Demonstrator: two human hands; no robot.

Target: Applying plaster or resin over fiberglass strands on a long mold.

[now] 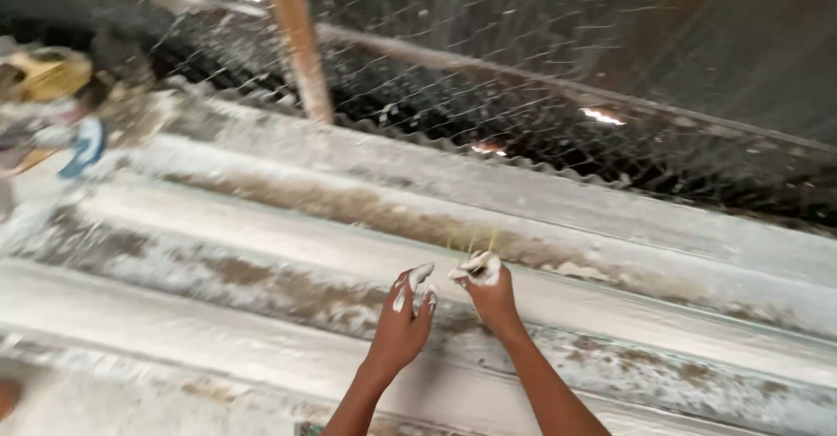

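My two hands reach out low in the middle of the head view, over a white-dusted corrugated sheet (261,227). Thick white paste coats the fingers of both. My left hand (405,314) has its fingers together and pointing up, with nothing clearly held. Just to its right, my right hand (488,288) pinches a few thin yellowish sticks (471,242) that stand up from the fingertips, with a lump of white paste at the pinch. The hands are close but apart.
Wire mesh (488,70) caked with white flecks rises behind the sheet. A reddish wooden post (298,44) stands at the upper middle. Blurred clutter, including a yellow object (48,74) and a blue one (85,146), lies at the far left.
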